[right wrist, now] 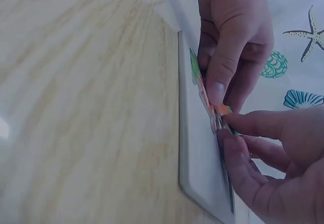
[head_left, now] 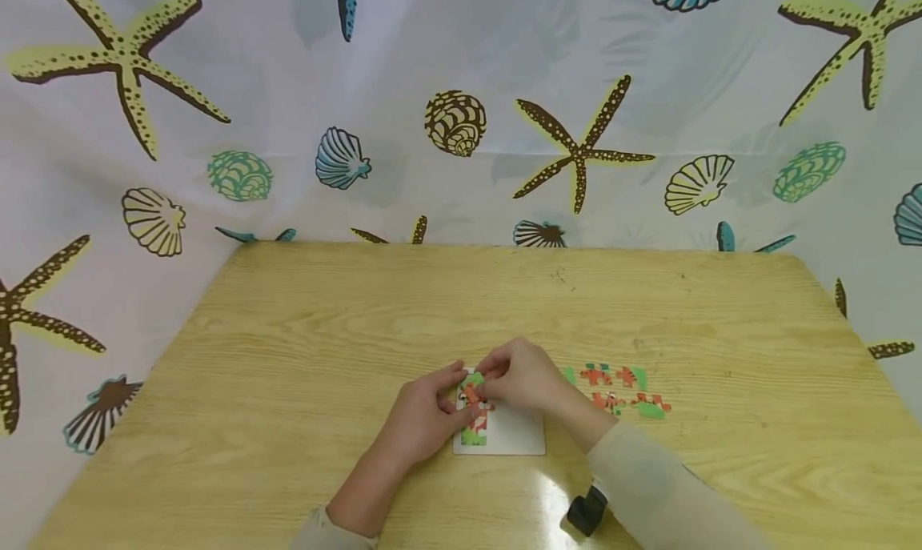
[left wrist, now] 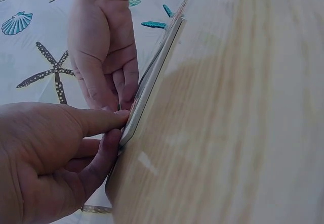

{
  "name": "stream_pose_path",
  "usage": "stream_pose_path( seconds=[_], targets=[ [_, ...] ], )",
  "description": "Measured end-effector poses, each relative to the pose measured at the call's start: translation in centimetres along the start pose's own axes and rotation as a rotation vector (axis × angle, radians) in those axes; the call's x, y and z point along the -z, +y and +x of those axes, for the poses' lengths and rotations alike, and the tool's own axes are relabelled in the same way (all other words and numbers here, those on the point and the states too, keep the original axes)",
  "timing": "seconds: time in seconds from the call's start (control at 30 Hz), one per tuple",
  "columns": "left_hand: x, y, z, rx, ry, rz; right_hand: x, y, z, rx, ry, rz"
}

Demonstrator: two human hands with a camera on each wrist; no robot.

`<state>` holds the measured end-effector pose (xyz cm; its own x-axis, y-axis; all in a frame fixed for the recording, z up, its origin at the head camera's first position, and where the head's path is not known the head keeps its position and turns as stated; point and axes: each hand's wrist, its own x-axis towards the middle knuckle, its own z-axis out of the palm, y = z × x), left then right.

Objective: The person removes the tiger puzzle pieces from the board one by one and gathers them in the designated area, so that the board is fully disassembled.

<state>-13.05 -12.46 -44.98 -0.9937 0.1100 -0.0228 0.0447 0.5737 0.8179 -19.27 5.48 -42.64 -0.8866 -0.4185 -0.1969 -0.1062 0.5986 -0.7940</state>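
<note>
At the left, the left hand (head_left: 421,414) reached in from the near side, thumb on the puzzle pieces and index finger near the far left corner of the board (head_left: 515,435); its grip was part-wide, with finger and thumb apart. Under the thumb, along the left side of the board, a strip (head_left: 473,436) of red and green pieces lay flat. Its long axis ran straight away from the person, parallel to that edge. The board was white, nearly square, its near edge running left to right across the wooden desk (head_left: 288,358).

Next came the right hand (head_left: 522,374), fingertips pointing left over the strip's far end. Its grip was narrow, pinching a piece (right wrist: 225,109) between thumb and finger; which way that piece pointed could not be told. A black device (head_left: 587,511) sat by the right sleeve (head_left: 663,486).

Farthest right, loose pieces (head_left: 631,376) lay in two rows running left to right.
</note>
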Motion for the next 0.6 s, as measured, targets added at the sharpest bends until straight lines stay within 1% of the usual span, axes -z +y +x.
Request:
stream_pose_path(
  seconds=[0.1, 0.27, 0.37, 0.47, 0.6],
  targets=[
    [-0.2, 0.1, 0.1, 0.0, -0.006, 0.012, 0.4, 0.6, -0.2, 0.004, -0.014, 0.031],
    [-0.1, 0.1, 0.1, 0.018, 0.001, 0.022, 0.9, 1.4, -0.5, -0.02, -0.049, 0.147],
    [-0.1, 0.1, 0.0, 0.026, 0.007, 0.025, 1.2, 1.7, -0.7, -0.017, -0.06, 0.21],
    [-0.2, 0.2, 0.1, 0.023, 0.004, 0.028, 1.6, 2.1, -1.0, -0.013, -0.062, 0.26],
    [-0.4, 0.3, 0.3, 0.009, 0.005, 0.032, 2.1, 2.6, -1.5, -0.018, -0.085, 0.356]
  ],
)
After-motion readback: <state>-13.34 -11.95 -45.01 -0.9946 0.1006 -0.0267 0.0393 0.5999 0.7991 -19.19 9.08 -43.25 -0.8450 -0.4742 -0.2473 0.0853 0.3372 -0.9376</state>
